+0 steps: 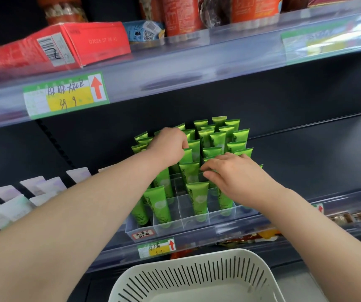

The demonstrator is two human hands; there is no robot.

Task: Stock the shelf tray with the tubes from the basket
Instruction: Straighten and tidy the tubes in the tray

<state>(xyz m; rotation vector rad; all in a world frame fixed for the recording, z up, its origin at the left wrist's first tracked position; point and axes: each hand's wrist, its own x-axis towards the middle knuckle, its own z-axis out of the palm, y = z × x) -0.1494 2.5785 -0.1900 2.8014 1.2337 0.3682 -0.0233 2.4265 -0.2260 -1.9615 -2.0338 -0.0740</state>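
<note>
So the tubes [197, 199] are being kept upright in the tray [183, 224], caps down and crimped ends up, meaning the long axis is running vertical. The basket [197, 271] below the tray is looking emptied out, as far as can be seen.

The left hand [168, 147] is being curled over a crimp in the tray's middle rows, but whether that one is actually being clamped can't be told. The right hand [236, 177] is being held nearer the tray's front, with one of the tubes being pinched by its crimp between thumb and fingertips.

A few cells at the tray's front middle are looking unfilled, just below those right fingers. That hand is probably being favoured for a straight-down push.
</note>
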